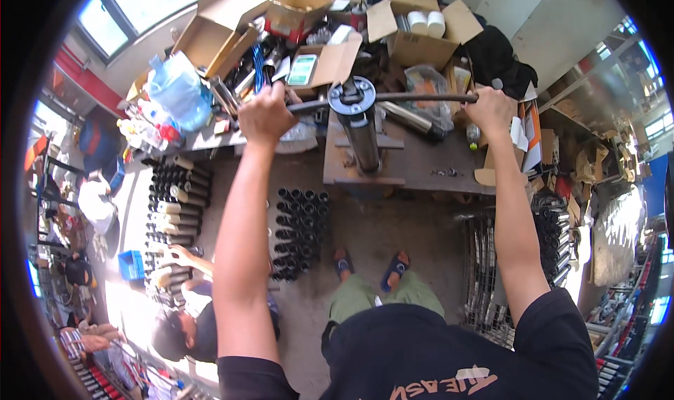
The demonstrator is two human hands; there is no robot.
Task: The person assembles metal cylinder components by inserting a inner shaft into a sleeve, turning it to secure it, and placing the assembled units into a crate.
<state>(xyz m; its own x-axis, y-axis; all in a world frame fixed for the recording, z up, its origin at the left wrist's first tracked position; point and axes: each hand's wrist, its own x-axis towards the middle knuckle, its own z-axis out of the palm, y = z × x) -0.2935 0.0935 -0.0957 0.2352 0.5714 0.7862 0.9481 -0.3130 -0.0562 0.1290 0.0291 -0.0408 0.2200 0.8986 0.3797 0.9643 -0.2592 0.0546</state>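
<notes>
My left hand [267,115] is closed round the left end of a long dark metal bar [425,97]. My right hand [493,111] grips the bar's other end, so both arms are stretched out wide. Midway along it, the bar meets a dark fitting on a round silver flange [343,107] with holes. That flange caps a black metal cylinder [359,135], which stands nearly upright at the front of the workbench [435,167]. Around the cylinder's foot is a flat metal fixture [390,143].
Open cardboard boxes [421,49], a clear blue water jug [179,91] and a silver tube [411,119] crowd the bench. Several black tubes [302,231] stand on the floor. At the lower left a co-worker [200,330] reaches toward racked cylinders [179,207]. Metal rods [484,274] stand at right.
</notes>
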